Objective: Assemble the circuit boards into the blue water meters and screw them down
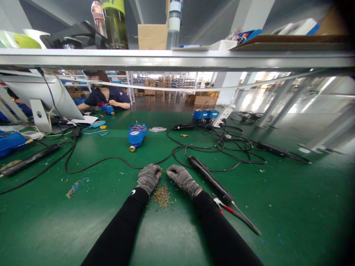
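Observation:
A loose pile of small brass-coloured screws (162, 196) lies on the green table between my forearms. At the pile's upper left edge is my left hand (149, 178), in a grey knit glove with the fingers pinched together. A tiny brass-coloured bit, like one of the screws, shows at its fingertips. My right hand (183, 178), gloved the same way, is curled closed at the upper right of the pile. Whatever its fingers hold, if anything, is hidden. The two hands face each other with a small gap. Beyond them stands a blue water meter (135, 136) with a brass fitting and wires on top.
Right of my hand lie a black electric screwdriver (209, 177) and red-handled pliers (229, 209). Black cables (219, 147) loop across the table. Another screwdriver (33, 159) rests at left. Two blue meters (205, 113) stand by a power strip (224, 115). Opposite sits a person (107, 96) holding a meter. A shelf (177, 59) spans overhead.

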Motion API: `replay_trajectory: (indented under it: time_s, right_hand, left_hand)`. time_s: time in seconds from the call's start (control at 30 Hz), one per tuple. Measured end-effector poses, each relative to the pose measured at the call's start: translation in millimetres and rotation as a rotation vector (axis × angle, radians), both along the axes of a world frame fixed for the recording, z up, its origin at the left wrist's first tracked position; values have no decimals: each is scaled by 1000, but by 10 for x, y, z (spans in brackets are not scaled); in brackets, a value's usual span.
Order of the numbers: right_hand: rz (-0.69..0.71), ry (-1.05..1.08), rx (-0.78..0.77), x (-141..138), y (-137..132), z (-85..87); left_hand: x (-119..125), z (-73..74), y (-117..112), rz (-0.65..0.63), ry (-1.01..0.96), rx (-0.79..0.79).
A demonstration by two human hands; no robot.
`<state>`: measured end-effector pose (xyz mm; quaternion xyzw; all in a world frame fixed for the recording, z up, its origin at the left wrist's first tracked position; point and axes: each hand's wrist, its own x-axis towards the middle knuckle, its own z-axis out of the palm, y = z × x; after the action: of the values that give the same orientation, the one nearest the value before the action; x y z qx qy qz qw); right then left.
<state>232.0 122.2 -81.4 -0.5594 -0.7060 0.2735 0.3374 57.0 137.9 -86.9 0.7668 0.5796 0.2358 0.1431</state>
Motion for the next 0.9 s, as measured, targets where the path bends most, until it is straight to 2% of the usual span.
replay_trajectory:
  time_s: [0.23, 0.47, 0.57, 0.73, 0.9]
  right_hand:
    - [-8, -52, -2, -8, -14, 21]
    - [-65, -189, 28, -34, -6, 12]
    - [-43, -289, 35, -99, -41, 27]
    - [-9, -468, 27, -210, -92, 69]
    - [-7, -552, 17, -250, -99, 90]
  left_hand:
    - [-6, 57, -33, -29, -53, -36]
    - [-186, 331, -178, -231, -288, -141]
    - [-233, 358, -158, -179, -389, -99]
    - [-289, 253, -43, -43, -455, -52]
    - [-324, 180, 17, 13, -446, -24]
